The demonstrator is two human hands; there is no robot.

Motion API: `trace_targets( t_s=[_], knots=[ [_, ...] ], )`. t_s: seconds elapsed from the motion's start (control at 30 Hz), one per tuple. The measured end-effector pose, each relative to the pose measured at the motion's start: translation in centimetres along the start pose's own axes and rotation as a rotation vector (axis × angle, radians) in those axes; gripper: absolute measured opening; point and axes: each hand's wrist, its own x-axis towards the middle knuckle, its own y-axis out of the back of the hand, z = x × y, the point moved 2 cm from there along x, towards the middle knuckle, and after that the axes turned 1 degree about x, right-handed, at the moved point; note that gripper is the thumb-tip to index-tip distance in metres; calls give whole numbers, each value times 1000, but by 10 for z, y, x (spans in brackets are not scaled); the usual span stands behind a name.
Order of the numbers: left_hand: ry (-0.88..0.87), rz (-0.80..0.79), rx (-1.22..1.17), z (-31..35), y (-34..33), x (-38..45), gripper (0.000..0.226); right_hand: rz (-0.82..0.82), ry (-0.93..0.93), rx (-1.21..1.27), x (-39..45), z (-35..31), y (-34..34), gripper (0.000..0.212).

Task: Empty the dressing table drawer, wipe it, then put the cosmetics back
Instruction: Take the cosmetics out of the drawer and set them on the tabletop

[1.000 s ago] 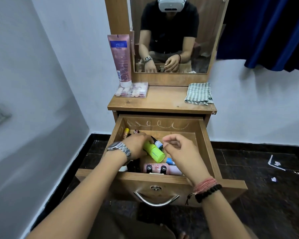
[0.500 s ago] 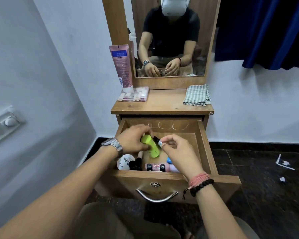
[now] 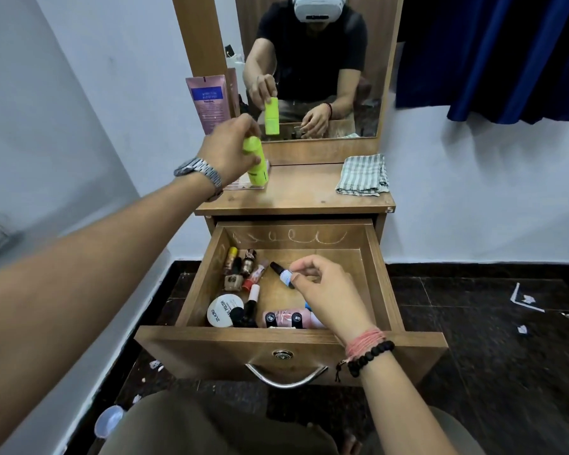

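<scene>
The wooden drawer of the dressing table stands pulled out. My left hand grips a lime-green bottle upright, its base low over the left of the table top. Inside the drawer my right hand pinches a small dark vial with a blue-white label. Several cosmetics lie in the drawer: nail polish bottles at the back left, a white round tub and a pink bottle at the front.
A pink tube leans against the mirror frame at the left, with a clear palette below it. A folded striped cloth lies on the table's right. Dark floor with paper scraps at the right; white walls and a blue curtain.
My left hand has lifted the green bottle out of the drawer and carried it up to the table top. My right hand stays in the drawer, holding the small vial.
</scene>
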Motion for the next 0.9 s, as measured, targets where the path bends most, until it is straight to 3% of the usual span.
trace_targets(
  t_s=[0.2, 0.37, 0.9],
  knots=[
    [-131, -183, 328, 3, -18, 51, 43, -9, 6, -22, -1, 0, 2, 9],
    [-250, -233, 560, 0, -21, 73, 37, -4, 3, -51, 0, 1, 2, 10],
    [-208, -273, 781, -8, -25, 89, 34, -22, -20, -74, -1, 2, -1, 12]
  ],
)
